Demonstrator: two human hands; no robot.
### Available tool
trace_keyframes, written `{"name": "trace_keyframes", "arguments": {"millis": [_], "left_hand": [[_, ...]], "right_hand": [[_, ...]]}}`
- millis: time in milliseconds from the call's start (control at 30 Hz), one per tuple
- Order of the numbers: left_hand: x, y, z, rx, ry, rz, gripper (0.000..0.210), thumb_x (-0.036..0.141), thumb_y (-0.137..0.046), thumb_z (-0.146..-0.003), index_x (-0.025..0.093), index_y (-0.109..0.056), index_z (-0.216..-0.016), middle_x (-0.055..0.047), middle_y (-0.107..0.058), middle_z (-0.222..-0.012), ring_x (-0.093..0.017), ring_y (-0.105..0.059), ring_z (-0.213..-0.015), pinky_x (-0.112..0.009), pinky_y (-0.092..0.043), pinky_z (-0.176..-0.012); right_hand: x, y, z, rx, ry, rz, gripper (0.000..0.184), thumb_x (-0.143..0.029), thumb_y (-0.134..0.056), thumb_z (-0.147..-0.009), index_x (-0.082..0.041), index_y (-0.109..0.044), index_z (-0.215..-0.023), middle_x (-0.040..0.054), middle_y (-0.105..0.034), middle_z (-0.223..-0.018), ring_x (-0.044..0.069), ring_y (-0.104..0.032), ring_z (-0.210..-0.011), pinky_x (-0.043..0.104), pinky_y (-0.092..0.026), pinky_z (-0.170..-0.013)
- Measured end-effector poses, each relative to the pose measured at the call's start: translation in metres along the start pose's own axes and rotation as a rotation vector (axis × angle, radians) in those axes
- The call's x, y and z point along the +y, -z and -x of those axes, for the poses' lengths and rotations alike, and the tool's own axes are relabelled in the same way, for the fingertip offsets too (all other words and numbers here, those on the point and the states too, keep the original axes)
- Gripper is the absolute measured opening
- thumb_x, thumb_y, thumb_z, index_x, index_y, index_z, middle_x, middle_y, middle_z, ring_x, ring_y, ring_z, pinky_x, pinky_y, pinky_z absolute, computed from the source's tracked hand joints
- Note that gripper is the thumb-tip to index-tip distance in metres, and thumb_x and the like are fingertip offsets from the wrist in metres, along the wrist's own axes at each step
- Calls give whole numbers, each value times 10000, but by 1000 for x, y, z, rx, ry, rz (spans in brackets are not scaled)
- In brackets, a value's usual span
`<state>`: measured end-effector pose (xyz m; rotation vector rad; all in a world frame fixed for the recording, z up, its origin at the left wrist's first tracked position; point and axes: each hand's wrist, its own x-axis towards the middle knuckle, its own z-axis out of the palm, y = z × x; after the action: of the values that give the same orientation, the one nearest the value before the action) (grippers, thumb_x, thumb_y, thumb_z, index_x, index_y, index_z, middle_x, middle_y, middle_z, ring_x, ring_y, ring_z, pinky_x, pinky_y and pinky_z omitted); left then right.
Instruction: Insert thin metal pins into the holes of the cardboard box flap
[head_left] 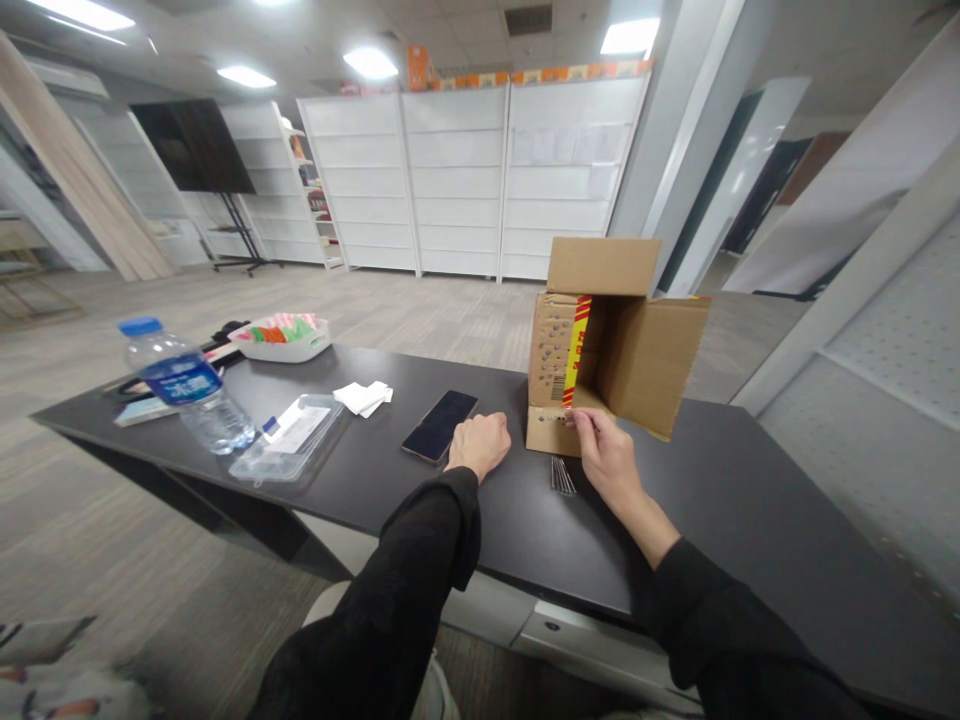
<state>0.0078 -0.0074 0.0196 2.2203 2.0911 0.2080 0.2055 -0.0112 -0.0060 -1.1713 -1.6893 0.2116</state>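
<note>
A cardboard box (551, 350) stands on the dark table with its open side toward me and flaps folded out. Its left side and lower flap carry several small round metallic spots. My right hand (606, 450) is at the lower flap, thumb and fingers pinched together; anything between them is too small to make out. Just left of that hand lies a row of thin metal pins or nails (562, 476). My left hand (480, 445) rests closed on the table, knuckles up, beside a black phone (441, 425). The inside of that fist is hidden.
Left of the phone are folded white tissues (363, 398), a clear plastic case (289, 440) and a water bottle (187, 385). Farther back stands a white basket (289, 347) with colourful contents. The table's front edge (525, 578) runs below my forearms.
</note>
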Motion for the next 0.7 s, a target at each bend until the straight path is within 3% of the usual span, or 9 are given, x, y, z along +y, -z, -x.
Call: {"name": "trace_keyframes", "arguments": {"millis": [367,700], "left_hand": [[-1,-2,-1,16,-13,-8,361,260,-319,-912,227,-666,-1005,-124,-710,-985,-271,-676,-942,-358,-486,-795],[0,-1,-1,-4,-9,5,373,265,-309,-921,229,-664,-1031,-133,-705,-1006,-277,-669,-962,-367,-480,-810]], "right_hand": [[3,-10,-4,-32,-27,-17,364,-450,-367,-970,-202,-634,-970,92,-708,-935,234,-666,-875,373,-503,-805],[6,-13,-7,-42,138,100,313,-394,-401,-962,-204,-646,-923,101,-683,-921,241,-627,-881,392,-481,-814]]}}
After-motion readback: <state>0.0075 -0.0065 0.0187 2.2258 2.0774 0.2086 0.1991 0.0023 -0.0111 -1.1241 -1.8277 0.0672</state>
